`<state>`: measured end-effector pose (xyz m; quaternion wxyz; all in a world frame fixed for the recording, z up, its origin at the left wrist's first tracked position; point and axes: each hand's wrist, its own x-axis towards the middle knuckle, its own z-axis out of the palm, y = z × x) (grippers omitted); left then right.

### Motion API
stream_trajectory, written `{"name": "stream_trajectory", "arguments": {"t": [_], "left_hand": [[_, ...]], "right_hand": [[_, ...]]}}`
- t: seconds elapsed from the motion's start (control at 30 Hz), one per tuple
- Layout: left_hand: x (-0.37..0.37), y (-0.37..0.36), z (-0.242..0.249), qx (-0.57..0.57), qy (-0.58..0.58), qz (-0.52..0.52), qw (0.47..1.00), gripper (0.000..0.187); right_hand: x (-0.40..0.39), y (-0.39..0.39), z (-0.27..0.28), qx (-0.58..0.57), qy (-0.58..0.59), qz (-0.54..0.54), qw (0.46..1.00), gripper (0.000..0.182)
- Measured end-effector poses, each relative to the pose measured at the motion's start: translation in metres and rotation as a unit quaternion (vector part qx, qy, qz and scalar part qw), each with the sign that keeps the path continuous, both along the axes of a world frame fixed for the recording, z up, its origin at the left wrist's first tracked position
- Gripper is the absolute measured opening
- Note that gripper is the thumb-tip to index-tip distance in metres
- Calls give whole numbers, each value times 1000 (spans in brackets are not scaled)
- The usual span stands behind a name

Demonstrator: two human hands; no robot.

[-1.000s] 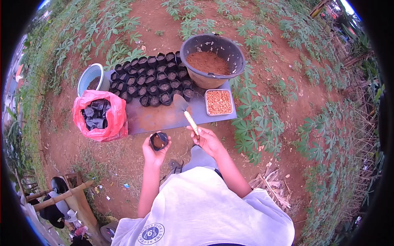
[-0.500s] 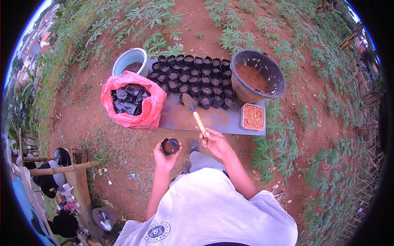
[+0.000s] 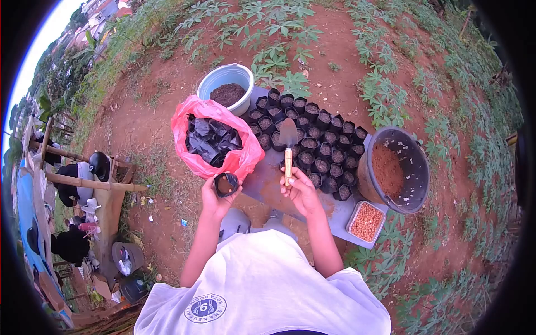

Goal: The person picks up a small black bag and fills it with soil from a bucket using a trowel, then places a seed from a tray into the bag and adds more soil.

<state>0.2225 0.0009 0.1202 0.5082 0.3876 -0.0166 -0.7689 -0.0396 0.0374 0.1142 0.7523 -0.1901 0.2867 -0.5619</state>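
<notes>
My left hand [image 3: 216, 202] is wrapped round a small black planting bag [image 3: 226, 185] with brown soil inside. The bag stands mouth-up just in front of the pink plastic bag [image 3: 254, 146], which is full of folded black planting bags [image 3: 212, 139]. In my right hand [image 3: 303, 195] is a hand trowel, its wooden handle [image 3: 288, 166] gripped low and its metal blade [image 3: 288, 133] pointing up and away from me. Behind the blade, several rows of soil-filled black planting bags [image 3: 329, 137] stand on the table [image 3: 273, 181].
A pale blue basin [image 3: 245, 75] of dark soil sits at the back left of the table. To the right are a big dark bucket [image 3: 421, 167] of reddish soil and a clear tub of orange-brown seeds [image 3: 365, 221]. Bamboo poles [image 3: 92, 181] stand off to the left.
My view has turned, so the table now slants down to the right. My left hand with its bag is now beside the pink bag, and the trowel points more upright.
</notes>
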Motion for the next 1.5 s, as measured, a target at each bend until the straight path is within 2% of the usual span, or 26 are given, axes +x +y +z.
{"name": "stream_trajectory", "arguments": {"t": [0.1, 0.2, 0.33, 0.43, 0.53, 0.57, 0.67, 0.7, 0.77, 0.9, 0.97, 1.07, 1.1, 1.2, 1.43, 1.5], "left_hand": [[13, -28, -2, 6, -10, 36, 999, 36], [27, -56, 0, -19, -6, 28, 999, 37], [45, -101, -2, -17, 17, 14, 1000, 40], [72, -142, -12, -24, 32, -24, 999, 43], [109, -191, -18, -14, 46, -52, 997, 42], [126, -209, -19, -19, 48, -64, 997, 42], [173, -256, -23, -14, 18, -65, 998, 43], [188, -268, -26, -10, 23, -70, 997, 43], [214, -289, -32, -13, 16, -72, 997, 43], [236, -308, -42, 2, 22, -88, 996, 44], [237, -313, -52, 14, 33, -92, 995, 44], [230, -320, -55, 26, 31, -99, 994, 44], [228, -320, -56, 28, 29, -99, 994, 44], [217, -327, -56, 37, 30, -102, 994, 35], [208, -339, -64, 56, 30, -106, 992, 38], [209, -339, -74, 64, 34, -97, 993, 40]], "right_hand": [[1, -12, 3, 7, 53, -1, 999, 33], [8, -25, -1, 18, 93, -75, 993, 35], [35, -50, 0, 11, 70, -92, 993, 30], [69, -84, 5, 20, 116, -130, 985, 26], [104, -130, 5, 7, 258, -156, 953, 24], [115, -149, 5, 5, 259, -169, 951, 24], [144, -198, 5, -7, 447, -204, 871, 23], [153, -214, 12, -1, 452, -207, 868, 23], [171, -243, 27, -118, 680, -220, 689, 23], [194, -283, 27, -71, 707, -172, 683, 26], [193, -303, 17, -82, 730, -160, 659, 28], [184, -337, -7, -132, 800, -113, 575, 28], [182, -344, -13, -130, 799, -111, 577, 28], [171, -366, -23, -147, 833, -58, 530, 30], [160, -385, -49, -136, 854, 12, 503, 25], [165, -384, -58, -154, 850, 67, 499, 21]]}}
